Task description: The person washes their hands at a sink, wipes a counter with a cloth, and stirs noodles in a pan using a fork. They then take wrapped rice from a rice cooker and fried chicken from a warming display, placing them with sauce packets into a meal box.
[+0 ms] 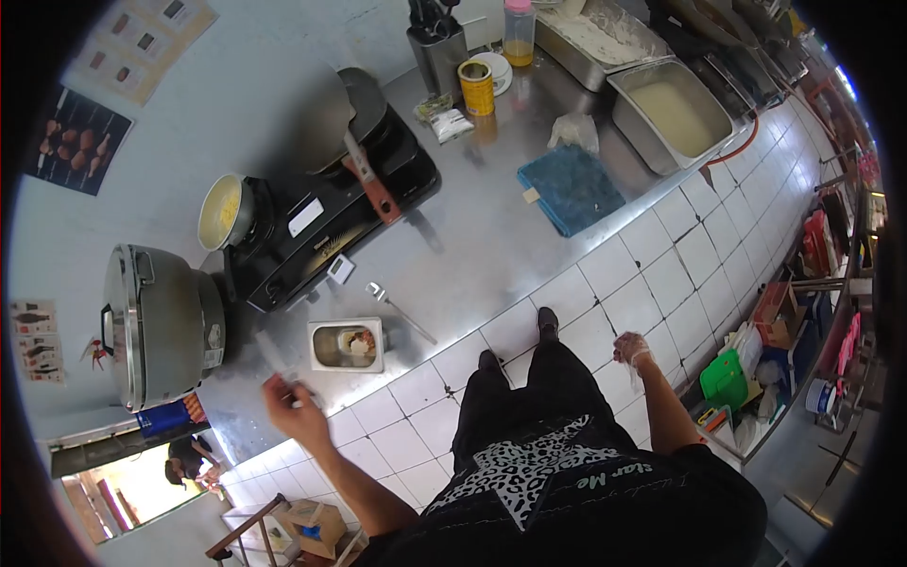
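My left hand is over the steel counter's front edge, left of a small steel container with food inside. Its fingers are smeared by motion, and a faint pale streak shows just beyond them. My right hand hangs over the tiled floor, its fingers curled around crumpled clear plastic. A thermometer-like probe and a small white device lie near the container. Behind them, a red-handled utensil rests across the black stove, its broad end blurred over a dark pan.
A large cooker and a yellow-filled bowl stand at the left. Along the counter are a yellow can, a blue cloth and a batter-like tray. Shelves with a green item are at the right. Another person is beyond the doorway.
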Tool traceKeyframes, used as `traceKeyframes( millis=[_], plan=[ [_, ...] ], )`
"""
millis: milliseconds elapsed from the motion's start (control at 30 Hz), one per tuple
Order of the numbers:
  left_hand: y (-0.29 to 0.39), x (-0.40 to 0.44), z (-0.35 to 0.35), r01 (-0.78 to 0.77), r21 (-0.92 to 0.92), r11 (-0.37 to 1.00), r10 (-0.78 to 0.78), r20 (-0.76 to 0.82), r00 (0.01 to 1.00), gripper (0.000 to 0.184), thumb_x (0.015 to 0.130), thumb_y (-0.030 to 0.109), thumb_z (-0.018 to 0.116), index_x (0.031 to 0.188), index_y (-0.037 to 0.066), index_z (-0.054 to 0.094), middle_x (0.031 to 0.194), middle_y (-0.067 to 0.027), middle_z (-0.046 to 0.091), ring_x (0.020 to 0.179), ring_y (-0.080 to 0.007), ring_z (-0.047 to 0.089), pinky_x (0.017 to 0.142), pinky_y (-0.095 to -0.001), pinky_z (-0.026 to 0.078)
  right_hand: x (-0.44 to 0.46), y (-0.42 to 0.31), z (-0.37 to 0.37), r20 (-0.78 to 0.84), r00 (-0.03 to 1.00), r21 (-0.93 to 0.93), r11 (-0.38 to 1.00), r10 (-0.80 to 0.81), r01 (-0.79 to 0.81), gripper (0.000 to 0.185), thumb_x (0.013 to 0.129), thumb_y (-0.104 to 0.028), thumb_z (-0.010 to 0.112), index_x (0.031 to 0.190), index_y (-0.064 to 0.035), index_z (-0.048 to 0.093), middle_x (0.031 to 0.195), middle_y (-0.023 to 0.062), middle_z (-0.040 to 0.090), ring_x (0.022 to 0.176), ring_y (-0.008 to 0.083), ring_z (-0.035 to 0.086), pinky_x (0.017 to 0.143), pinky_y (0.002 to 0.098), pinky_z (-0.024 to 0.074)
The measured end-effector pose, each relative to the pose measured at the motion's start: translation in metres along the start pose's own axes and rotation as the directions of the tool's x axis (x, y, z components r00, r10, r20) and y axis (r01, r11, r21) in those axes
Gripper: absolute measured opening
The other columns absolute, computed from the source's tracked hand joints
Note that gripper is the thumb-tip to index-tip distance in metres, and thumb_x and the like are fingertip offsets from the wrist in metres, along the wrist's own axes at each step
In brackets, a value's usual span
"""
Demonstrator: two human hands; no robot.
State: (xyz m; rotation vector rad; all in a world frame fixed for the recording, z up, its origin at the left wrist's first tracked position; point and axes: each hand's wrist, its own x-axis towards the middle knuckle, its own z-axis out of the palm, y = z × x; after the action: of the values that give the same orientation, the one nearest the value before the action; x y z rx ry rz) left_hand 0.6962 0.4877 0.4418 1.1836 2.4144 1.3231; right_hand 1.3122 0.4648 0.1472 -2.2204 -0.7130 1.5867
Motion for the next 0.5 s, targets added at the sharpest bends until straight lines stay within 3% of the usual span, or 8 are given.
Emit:
traceKeyframes(
  millis=[100,133,167,200,233,300,367,500],
  plan=[
    [0.067,-0.066,0.117,0.083,-0.292,0.953,0.042,0.397,0.917,0.030,0.083,-0.007,0.060,0.111,0.005,0.061,0.099,-0.0046,0.059,0.085,-0.0153,0.061,0.065,-0.0273,0.051,0.028,0.006,-0.027,0.015,1.000,0.118,0.993,0.019,-0.021,0.008,0.093,-0.007,0.059,0.093,0.0011,0.060,0.070,0.0117,0.063,0.057,0.0214,0.063,0.053,0.0330,0.0537],
    [0.097,-0.076,0.155,0.131,-0.300,0.945,0.081,0.602,0.794,0.031,0.080,-0.005,0.064,0.109,0.005,0.062,0.095,-0.0040,0.060,0.085,-0.0146,0.061,0.066,-0.0281,0.051,0.040,0.013,-0.041,0.010,1.000,0.152,0.988,0.018,-0.019,0.009,0.093,-0.007,0.059,0.093,0.0011,0.060,0.070,0.0119,0.063,0.057,0.0216,0.063,0.053,0.0330,0.0539],
    [0.109,-0.082,0.201,0.066,-0.226,0.972,0.103,0.662,0.742,0.031,0.074,0.000,0.068,0.104,0.004,0.062,0.089,-0.0052,0.060,0.082,-0.0162,0.061,0.066,-0.0304,0.051,0.043,0.016,-0.053,0.026,0.999,0.270,0.963,0.019,-0.025,0.009,0.092,-0.009,0.060,0.094,0.0001,0.061,0.072,0.0112,0.064,0.058,0.0213,0.064,0.054,0.0326,0.0543],
    [0.110,-0.086,0.253,-0.108,-0.216,0.970,0.218,0.586,0.781,0.033,0.070,0.004,0.070,0.102,0.004,0.061,0.083,-0.0076,0.059,0.079,-0.0193,0.061,0.064,-0.0320,0.050,0.044,0.018,-0.066,0.010,1.000,0.248,0.968,0.022,-0.024,0.009,0.092,-0.009,0.060,0.094,-0.0003,0.061,0.072,0.0109,0.064,0.058,0.0211,0.064,0.054,0.0326,0.0544],
    [0.106,-0.083,0.299,-0.062,-0.137,0.989,0.134,0.608,0.782,0.033,0.071,0.007,0.071,0.102,0.004,0.060,0.083,-0.0111,0.060,0.079,-0.0256,0.062,0.066,-0.0363,0.051,0.045,0.020,-0.079,-0.004,1.000,0.228,0.974,0.021,-0.020,0.009,0.092,-0.010,0.060,0.095,-0.0008,0.061,0.072,0.0107,0.064,0.058,0.0209,0.064,0.054,0.0326,0.0546],
    [0.113,-0.067,0.372,-0.099,0.084,0.992,0.041,0.517,0.855,0.042,0.071,0.007,0.071,0.110,0.005,0.056,0.086,-0.0131,0.061,0.081,-0.0296,0.063,0.072,-0.0398,0.051,0.053,0.035,-0.102,-0.042,0.999,0.216,0.976,0.026,-0.017,0.008,0.091,-0.011,0.061,0.094,-0.0028,0.061,0.073,0.0099,0.065,0.059,0.0203,0.064,0.055,0.0330,0.0552],
    [0.133,-0.045,0.413,-0.045,0.172,0.984,-0.036,0.442,0.896,0.050,0.073,0.012,0.072,0.119,0.005,0.051,0.097,-0.0145,0.062,0.092,-0.0324,0.063,0.082,-0.0452,0.049,0.061,0.057,-0.128,-0.064,0.994,0.302,0.951,0.087,-0.064,0.007,0.090,-0.010,0.062,0.094,-0.0034,0.062,0.073,0.0102,0.065,0.058,0.0208,0.064,0.055,0.0336,0.0554],
    [0.161,-0.037,0.453,-0.143,0.399,0.906,0.009,0.319,0.948,0.067,0.077,0.029,0.074,0.133,0.006,0.045,0.126,-0.0175,0.052,0.121,-0.0344,0.048,0.099,-0.0524,0.039,0.065,0.092,-0.158,-0.094,0.976,0.584,0.805,0.196,-0.105,0.005,0.086,-0.005,0.062,0.091,-0.0046,0.061,0.068,0.0092,0.061,0.053,0.0199,0.058,0.052,0.0341,0.0517]
  ],
)
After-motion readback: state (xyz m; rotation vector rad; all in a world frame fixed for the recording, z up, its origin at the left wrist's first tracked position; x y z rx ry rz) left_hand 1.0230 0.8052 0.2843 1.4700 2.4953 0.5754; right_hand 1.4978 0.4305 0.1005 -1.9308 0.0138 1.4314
